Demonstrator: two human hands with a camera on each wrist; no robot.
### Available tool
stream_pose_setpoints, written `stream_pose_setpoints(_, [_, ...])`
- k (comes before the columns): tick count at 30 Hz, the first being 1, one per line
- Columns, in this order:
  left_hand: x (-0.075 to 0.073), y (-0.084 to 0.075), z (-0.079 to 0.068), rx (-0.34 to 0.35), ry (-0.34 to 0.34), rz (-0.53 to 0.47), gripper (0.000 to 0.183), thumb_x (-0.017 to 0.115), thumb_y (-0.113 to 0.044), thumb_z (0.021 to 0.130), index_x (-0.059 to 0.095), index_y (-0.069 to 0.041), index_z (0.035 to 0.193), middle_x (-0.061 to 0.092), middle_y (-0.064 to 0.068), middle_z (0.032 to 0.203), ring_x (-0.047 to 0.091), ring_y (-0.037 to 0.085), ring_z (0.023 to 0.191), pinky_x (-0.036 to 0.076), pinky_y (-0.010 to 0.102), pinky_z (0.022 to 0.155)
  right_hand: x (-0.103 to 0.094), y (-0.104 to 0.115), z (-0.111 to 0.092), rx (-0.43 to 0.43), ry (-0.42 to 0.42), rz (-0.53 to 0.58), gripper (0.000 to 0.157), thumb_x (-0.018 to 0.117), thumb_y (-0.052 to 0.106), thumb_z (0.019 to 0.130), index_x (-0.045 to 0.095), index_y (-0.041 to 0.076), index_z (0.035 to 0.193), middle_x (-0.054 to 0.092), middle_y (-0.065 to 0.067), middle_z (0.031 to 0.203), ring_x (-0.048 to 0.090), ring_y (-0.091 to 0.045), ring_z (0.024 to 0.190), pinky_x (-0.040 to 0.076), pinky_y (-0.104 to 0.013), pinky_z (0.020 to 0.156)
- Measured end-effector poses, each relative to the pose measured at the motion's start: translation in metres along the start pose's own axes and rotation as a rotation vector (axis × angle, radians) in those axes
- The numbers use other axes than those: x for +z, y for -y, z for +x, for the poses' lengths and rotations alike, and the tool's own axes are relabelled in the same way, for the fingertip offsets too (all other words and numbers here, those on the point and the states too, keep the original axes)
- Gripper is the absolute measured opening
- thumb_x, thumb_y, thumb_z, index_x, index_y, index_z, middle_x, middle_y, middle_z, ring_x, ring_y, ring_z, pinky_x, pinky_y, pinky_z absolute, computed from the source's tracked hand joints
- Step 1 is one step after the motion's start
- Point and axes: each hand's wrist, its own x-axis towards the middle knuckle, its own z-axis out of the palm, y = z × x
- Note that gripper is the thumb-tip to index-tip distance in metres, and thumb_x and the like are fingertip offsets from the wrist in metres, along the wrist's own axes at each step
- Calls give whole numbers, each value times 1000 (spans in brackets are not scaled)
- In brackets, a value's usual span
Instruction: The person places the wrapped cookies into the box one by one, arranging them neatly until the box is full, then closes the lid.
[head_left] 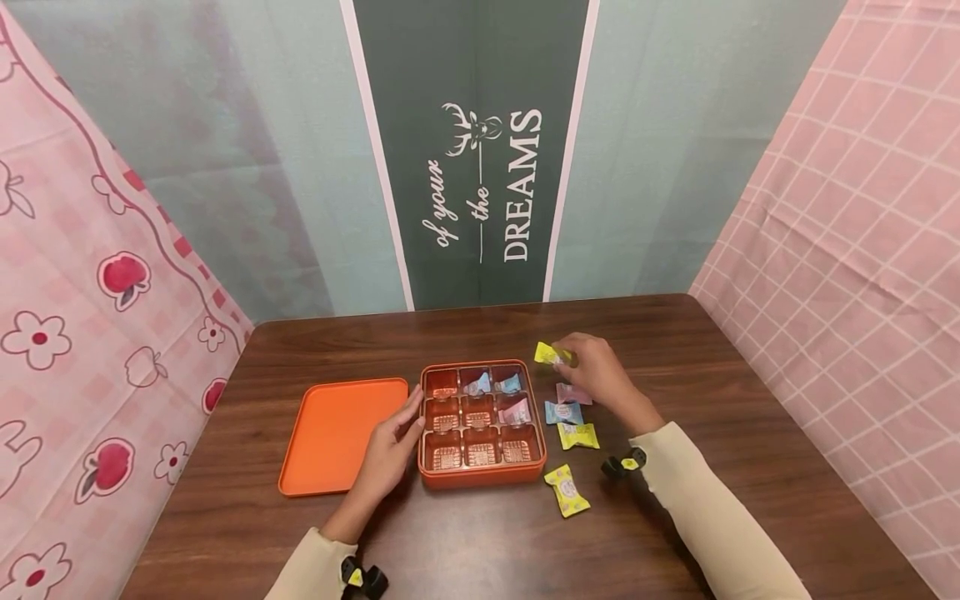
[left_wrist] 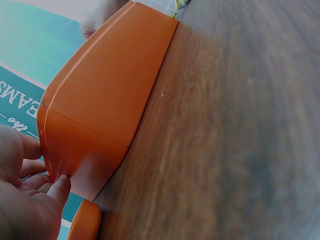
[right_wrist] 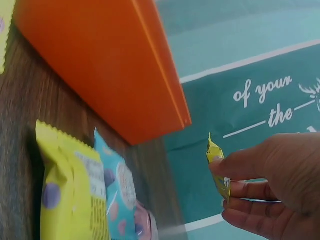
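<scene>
An orange box with a grid of several compartments stands on the table. Two blue wrapped candies, one in the back middle compartment and one back right, sit above a pink wrapped candy in the middle right compartment. My left hand rests against the box's left side, fingers extended, thumb touching the wall in the left wrist view. Beyond the box's back right corner, my right hand pinches a yellow wrapped candy between thumb and fingers, raised off the table in the right wrist view.
To the box's right lie a pink candy, a blue candy and two yellow candies, one behind the other. An orange lid lies flat at left. Printed curtains border the wooden table.
</scene>
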Motion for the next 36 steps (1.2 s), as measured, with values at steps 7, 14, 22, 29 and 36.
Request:
stream_pose_setpoints(7, [0,0,0,5,-3,7,44,58,4,100,48,12,142,44,22,152,39,36,142,30,42,115,0,13,-2,-47,-6,-12,32,81,9,86,75,2,117,71,-14,116,67,-27,95,60,-44,80])
stream_pose_setpoints(14, [0,1,-2,4,-10,-5,44,58,4,100,49,12,142,44,25,151,40,36,142,31,43,115,-3,29,-9,-79,1,-15,32,82,10,86,75,2,117,71,-14,118,67,-25,91,60,-41,76])
stream_pose_setpoints(22, [0,1,-1,13,-11,0,43,58,4,100,49,12,141,44,25,151,40,36,142,30,43,114,-10,45,-20,-105,19,-3,34,81,11,87,74,3,119,70,-14,120,68,-26,93,61,-40,75])
stream_pose_setpoints(29, [0,1,0,14,-8,4,43,58,5,100,48,13,142,44,25,151,40,37,142,31,42,114,-13,57,-30,-151,21,-10,34,81,14,88,75,4,120,70,-12,120,69,-25,98,62,-40,77])
stream_pose_setpoints(36, [-1,1,0,22,-1,12,44,58,5,100,48,13,142,43,25,151,40,37,141,31,42,113,-11,62,-43,-193,7,-28,33,84,15,85,76,5,116,72,-11,116,69,-25,97,61,-44,80])
